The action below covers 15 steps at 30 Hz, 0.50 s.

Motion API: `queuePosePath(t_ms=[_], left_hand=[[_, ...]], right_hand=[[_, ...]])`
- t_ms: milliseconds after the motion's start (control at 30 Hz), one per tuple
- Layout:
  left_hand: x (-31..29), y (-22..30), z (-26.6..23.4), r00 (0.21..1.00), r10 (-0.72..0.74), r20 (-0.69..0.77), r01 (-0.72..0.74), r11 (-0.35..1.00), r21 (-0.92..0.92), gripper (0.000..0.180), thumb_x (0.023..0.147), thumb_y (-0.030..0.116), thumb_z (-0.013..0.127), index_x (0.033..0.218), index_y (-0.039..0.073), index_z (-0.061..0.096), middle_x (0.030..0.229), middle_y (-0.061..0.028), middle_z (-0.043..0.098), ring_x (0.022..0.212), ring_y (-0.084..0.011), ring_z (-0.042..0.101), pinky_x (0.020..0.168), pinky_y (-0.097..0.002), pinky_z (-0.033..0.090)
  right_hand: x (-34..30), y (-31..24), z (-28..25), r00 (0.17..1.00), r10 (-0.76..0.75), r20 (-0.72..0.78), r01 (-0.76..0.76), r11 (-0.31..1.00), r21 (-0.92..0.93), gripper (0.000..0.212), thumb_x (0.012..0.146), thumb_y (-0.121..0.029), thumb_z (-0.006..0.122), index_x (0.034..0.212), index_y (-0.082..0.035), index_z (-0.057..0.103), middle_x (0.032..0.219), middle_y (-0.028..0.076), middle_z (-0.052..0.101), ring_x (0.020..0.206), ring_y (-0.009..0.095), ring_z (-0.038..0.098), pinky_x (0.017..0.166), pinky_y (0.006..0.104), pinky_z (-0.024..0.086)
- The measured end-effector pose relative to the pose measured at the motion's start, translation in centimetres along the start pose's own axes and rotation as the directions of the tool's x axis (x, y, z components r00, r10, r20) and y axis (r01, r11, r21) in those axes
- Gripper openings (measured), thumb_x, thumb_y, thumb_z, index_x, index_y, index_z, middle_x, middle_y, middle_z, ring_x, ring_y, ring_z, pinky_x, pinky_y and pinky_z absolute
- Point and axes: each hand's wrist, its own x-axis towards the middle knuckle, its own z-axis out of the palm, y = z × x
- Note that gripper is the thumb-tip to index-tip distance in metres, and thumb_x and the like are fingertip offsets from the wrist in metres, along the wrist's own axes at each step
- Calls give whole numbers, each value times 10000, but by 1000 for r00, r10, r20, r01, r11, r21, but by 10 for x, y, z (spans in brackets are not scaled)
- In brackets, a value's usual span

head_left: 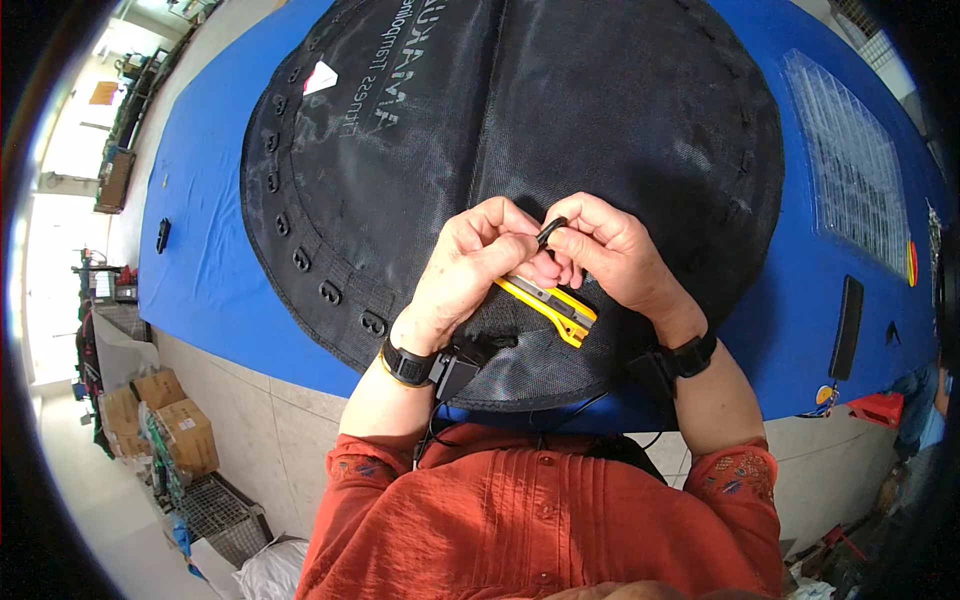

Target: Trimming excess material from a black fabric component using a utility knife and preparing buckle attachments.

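In front of me lies a round black trampoline mat (600,110) with black loops along its rim. My left hand (480,255) and my right hand (615,250) meet above its near part. Both pinch a small dark loop-shaped piece (551,231) between thumb and fingers. Its exact kind is partly hidden by my fingertips. A yellow and grey utility knife (560,312) sticks out from beneath my left fingers and points down to the right. Whether those curled fingers grip the knife or it rests on the mat, I cannot tell. No blade shows.
The mat rests on a blue-covered table (200,215). Clear plastic packs (850,160) and a long black strip (847,328) lie on its right side. A small black object (163,235) sits at the left. Cardboard boxes (185,435) stand on the floor, lower left.
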Motion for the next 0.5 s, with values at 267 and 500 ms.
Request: queuePosePath(t_ms=[267, 500], left_hand=[[0, 0, -2, 1000, 13, 27, -12, 999, -31, 58, 1031, -6, 590, 1076, -25, 623, 1002, -157, 763, 921, -220, 788, 889, -342, 642], [1, -4, -3, 996, 66, 63, -62, 995, -74, 61, 1033, -16, 610, 1091, 4, 617, 1014, -124, 761, 942, -215, 790, 890, -341, 639]], right_hand=[[-2, -5, 5, 996, -80, -50, 74, 990, -117, 62, 1069, -54, 634, 1108, -39, 680, 903, -3, 699, 797, 50, 655, 712, 238, 546], [-3, -6, 5, 985, -154, -72, 138, 972, -190, 81, 1053, -19, 638, 1103, -48, 693, 929, 19, 707, 795, 85, 685, 715, 261, 564]])
